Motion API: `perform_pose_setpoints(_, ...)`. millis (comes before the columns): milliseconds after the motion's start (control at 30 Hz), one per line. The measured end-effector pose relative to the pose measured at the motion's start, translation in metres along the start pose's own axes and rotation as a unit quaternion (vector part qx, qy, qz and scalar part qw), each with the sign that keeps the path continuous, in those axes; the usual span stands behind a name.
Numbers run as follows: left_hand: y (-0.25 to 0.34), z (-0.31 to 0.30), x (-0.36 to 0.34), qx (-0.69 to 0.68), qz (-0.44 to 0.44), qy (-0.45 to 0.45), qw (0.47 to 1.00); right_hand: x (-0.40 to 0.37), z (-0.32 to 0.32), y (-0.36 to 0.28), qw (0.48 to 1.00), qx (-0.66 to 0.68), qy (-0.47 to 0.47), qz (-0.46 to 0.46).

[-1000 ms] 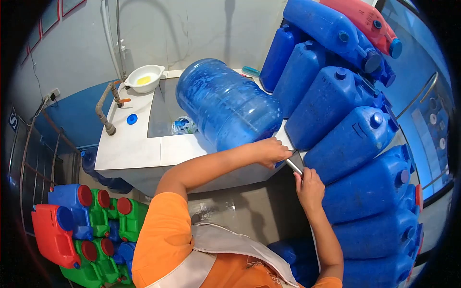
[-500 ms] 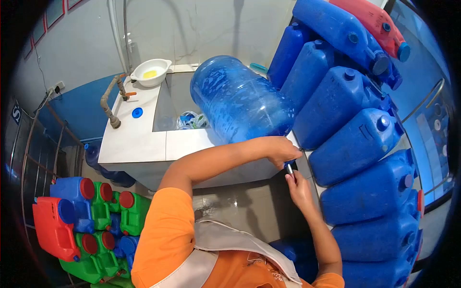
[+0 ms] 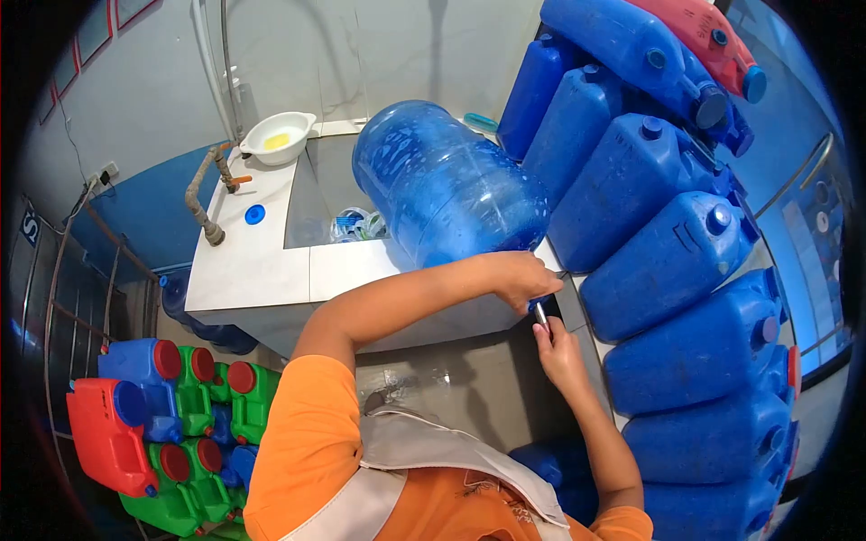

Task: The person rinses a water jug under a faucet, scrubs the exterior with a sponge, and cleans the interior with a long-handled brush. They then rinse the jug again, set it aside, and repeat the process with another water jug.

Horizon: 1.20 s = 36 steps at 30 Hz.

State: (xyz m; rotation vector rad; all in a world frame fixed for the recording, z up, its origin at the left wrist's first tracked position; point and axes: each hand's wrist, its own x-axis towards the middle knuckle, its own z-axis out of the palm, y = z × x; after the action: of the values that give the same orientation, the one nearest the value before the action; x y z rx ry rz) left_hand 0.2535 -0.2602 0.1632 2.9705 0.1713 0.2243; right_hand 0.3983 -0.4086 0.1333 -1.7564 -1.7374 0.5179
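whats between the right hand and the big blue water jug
In the head view, a slim metal tool and then the left hand lie between the right hand and the water jug.

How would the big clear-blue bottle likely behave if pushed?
The big bottle looks apt to roll, being round-bodied and on its side. Its wet-looking, droplet-marked wall may be slippery. It probably keeps its shape, judging by its molded ribs.

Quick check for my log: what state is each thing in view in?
Large bottle: on its side, across the sink
White bowl: upright, something yellow inside
Loose blue cap: lying flat
Green jugs: capped
Tall blue jugs: capped
Upper red jug: capped
Metal handle: in right hand
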Motion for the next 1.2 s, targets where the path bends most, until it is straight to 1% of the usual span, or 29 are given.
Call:
perform_pose_setpoints(33,0.003,0.003,0.0,0.004,-0.005,0.017,1.0,0.001,-0.006,0.001,0.998,-0.049,-0.032,-0.019)
perform_pose_setpoints(67,0.003,0.006,0.0,0.005,-0.002,0.012,1.0,0.001,-0.012,-0.006,0.993,-0.097,-0.06,-0.037)
perform_pose_setpoints(100,0.004,0.009,0.001,0.008,0.005,0.005,1.0,-0.002,-0.024,-0.017,0.992,-0.097,-0.08,-0.024)
perform_pose_setpoints(133,0.007,0.007,0.003,0.011,0.014,-0.002,1.0,-0.008,-0.027,-0.018,0.993,-0.092,-0.072,-0.016)
perform_pose_setpoints(167,0.008,0.004,0.004,0.012,0.023,-0.007,1.0,-0.011,-0.03,-0.018,0.997,-0.05,-0.065,-0.009)
perform_pose_setpoints(200,0.007,0.0,0.003,0.015,0.009,-0.015,1.0,-0.014,-0.032,-0.017,0.998,-0.008,-0.06,-0.004)
perform_pose_setpoints(267,0.005,-0.002,0.0,0.016,-0.004,-0.027,0.999,-0.017,-0.021,-0.014,0.999,-0.006,-0.035,0.009)
perform_pose_setpoints(333,0.004,-0.004,-0.003,0.011,-0.012,0.03,0.999,-0.018,-0.008,-0.015,1.0,-0.007,0.007,0.023)
perform_pose_setpoints(367,0.008,0.0,-0.003,0.039,-0.016,0.017,0.999,-0.013,-0.014,-0.016,0.998,-0.044,-0.037,0.039)
perform_pose_setpoints(400,0.012,0.003,-0.002,0.039,-0.013,0.013,0.999,-0.008,-0.022,-0.017,0.998,-0.04,-0.035,0.042)
perform_pose_setpoints(467,0.018,0.011,0.001,0.043,0.004,-0.004,0.999,-0.003,-0.038,-0.016,0.986,-0.08,-0.149,0.006)
perform_pose_setpoints(500,0.018,0.012,0.001,0.046,-0.007,-0.017,0.999,-0.004,-0.042,-0.015,0.99,-0.036,-0.133,0.014)
perform_pose_setpoints(533,0.018,0.011,0.002,0.046,-0.009,-0.013,0.999,-0.004,-0.045,-0.015,0.99,-0.039,-0.134,0.012)
perform_pose_setpoints(600,0.018,0.008,-0.001,0.036,-0.004,-0.01,0.999,-0.009,-0.043,-0.016,0.994,0.043,-0.096,0.027)
perform_pose_setpoints(633,0.021,0.009,-0.005,0.035,-0.009,-0.008,0.999,-0.012,-0.04,-0.013,0.996,-0.004,-0.045,-0.071)
perform_pose_setpoints(667,0.026,0.011,-0.008,0.045,-0.024,0.032,0.998,-0.016,-0.039,-0.011,0.996,-0.004,-0.048,-0.073)
perform_pose_setpoints(700,0.031,0.013,-0.011,0.055,-0.037,0.071,0.995,-0.02,-0.04,-0.01,0.989,-0.117,-0.033,-0.084)
perform_pose_setpoints(733,0.03,0.022,-0.011,0.055,-0.04,0.072,0.995,-0.021,-0.042,-0.01,0.969,-0.228,-0.017,-0.095)
perform_pose_setpoints(767,0.025,0.036,-0.009,0.079,-0.033,0.168,0.982,-0.021,-0.045,-0.013,0.969,-0.228,-0.019,-0.097)
perform_pose_setpoints(833,0.018,0.049,-0.007,0.108,-0.012,0.349,0.931,-0.021,-0.051,-0.02,0.917,-0.39,-0.001,-0.081)
perform_pose_setpoints(867,0.015,0.048,-0.006,0.108,-0.013,0.348,0.931,-0.019,-0.051,-0.019,0.918,-0.388,-0.002,-0.082)
perform_pose_setpoints(933,0.01,0.043,-0.003,0.123,-0.018,0.289,0.949,-0.013,-0.054,-0.019,0.882,-0.45,0.053,-0.13)
perform_pose_setpoints(967,0.011,0.041,-0.004,0.125,-0.021,0.294,0.947,-0.013,-0.053,-0.019,0.896,-0.416,0.066,-0.138)
perform_pose_setpoints(1000,0.012,0.039,-0.006,0.124,-0.001,0.282,0.951,-0.01,-0.052,0.0,0.894,-0.42,0.066,-0.144)
perform_pose_setpoints(1033,0.013,0.038,-0.008,0.124,0.019,0.268,0.955,-0.004,-0.052,0.032,0.937,-0.326,0.02,-0.123)
perform_pose_setpoints(1067,0.011,0.039,-0.008,0.127,0.015,0.273,0.954,-0.003,-0.052,0.049,0.968,-0.227,-0.027,-0.099)
perform_pose_setpoints(1100,0.008,0.041,-0.008,0.135,0.015,0.278,0.951,-0.007,-0.053,0.048,0.973,0.078,-0.161,0.148)
perform_pose_setpoints(1133,0.006,0.041,-0.007,0.143,0.016,0.282,0.948,-0.012,-0.052,0.048,0.973,0.076,-0.16,0.145)
perform_pose_setpoints(1200,0.005,0.04,-0.009,0.148,0.018,0.274,0.95,-0.03,-0.046,0.045,0.949,0.182,-0.182,0.185)
